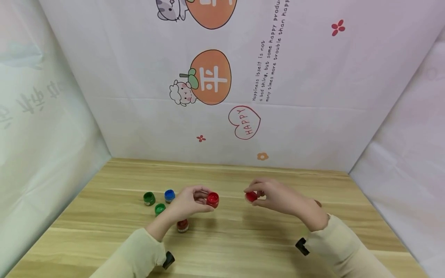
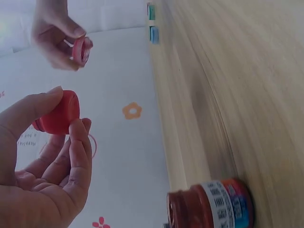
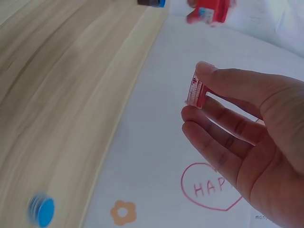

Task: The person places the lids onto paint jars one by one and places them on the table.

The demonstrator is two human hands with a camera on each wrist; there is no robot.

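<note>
My left hand [image 1: 187,201] holds a small red paint jar [image 1: 213,200] between thumb and fingers, its uncovered mouth showing red paint. In the left wrist view, the jar's smooth red base [image 2: 71,111] faces the camera. Across from it, my right hand [image 1: 276,196] pinches a red jar lid [image 1: 251,197] at its edge. The right wrist view shows the lid [image 3: 195,90] tilted on its side, with pale marks on its rim. Lid and jar are apart, both held above the wooden table [image 1: 240,247].
Left of my left hand stand uncovered paint jars: two green ones [image 1: 149,198] and a blue one [image 1: 169,195]. A dark red jar [image 1: 182,225] stands near my left wrist. A blue lid [image 3: 42,211] lies on the table. Behind is a printed white wall [image 1: 299,127].
</note>
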